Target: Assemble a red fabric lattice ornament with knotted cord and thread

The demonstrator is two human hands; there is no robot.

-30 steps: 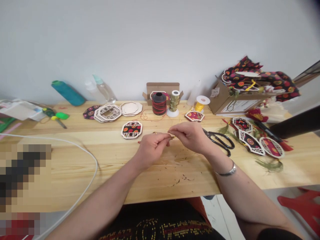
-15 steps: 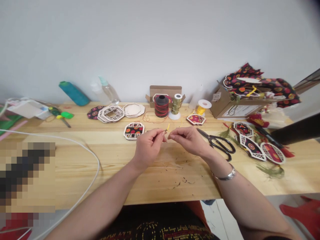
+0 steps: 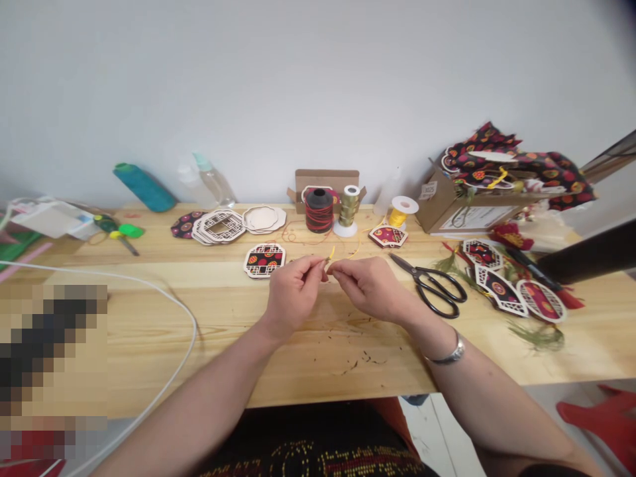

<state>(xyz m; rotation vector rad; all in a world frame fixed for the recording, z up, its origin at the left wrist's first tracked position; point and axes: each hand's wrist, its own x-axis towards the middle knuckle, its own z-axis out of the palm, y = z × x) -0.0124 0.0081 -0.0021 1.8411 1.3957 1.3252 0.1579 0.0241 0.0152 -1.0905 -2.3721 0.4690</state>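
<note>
Over the middle of the table, my left hand (image 3: 297,288) pinches a thin yellow cord (image 3: 332,253), whose short end sticks up above the fingertips. My right hand (image 3: 365,285) is closed in a pinch close beside it, fingertips nearly touching the left ones; what it grips is too small to make out. Just behind my left hand lies an octagonal patterned piece (image 3: 265,260) with a pale lattice frame. Black-handled scissors (image 3: 440,288) rest to the right of my right hand.
Spools of red-black cord (image 3: 319,211), gold thread (image 3: 349,207) and yellow cord (image 3: 401,212) stand at the back. Frames (image 3: 218,227) lie back left. A cardboard box (image 3: 447,205) holds patterned cloth at right, near finished ornaments (image 3: 501,291). A white cable (image 3: 191,311) curves at left.
My right hand has turned slightly and moved a little left, its fingers more curled towards my left hand. The whole view has shifted slightly. My left hand keeps its pinch.
</note>
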